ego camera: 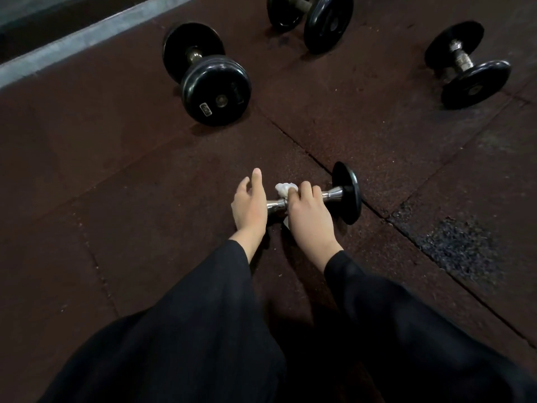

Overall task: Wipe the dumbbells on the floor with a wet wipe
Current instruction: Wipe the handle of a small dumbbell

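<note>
Dumbbells lie on dark speckled rubber floor (116,175): three large black-plated ones (206,74) (311,18) (467,64) far off; one bears an unreadable label. Small dumbbell (345,193), chrome bar, lies nearest. Right hand (311,213) clenches white crumpled wipe (286,189) round the bar. Left hand (250,205) rests relaxed on its left end.

Brightness: dim overall, the dark reddish-brown rubber floor (122,175) murky.
Glare: small highlights on the chrome dumbbell handle (334,194) and the glossy black weight plates (216,90) (light seemingly from above).
Shadows: soft, short.
Edges: wide-angle bending; the loose black sleeves (203,330) lose detail.
</note>
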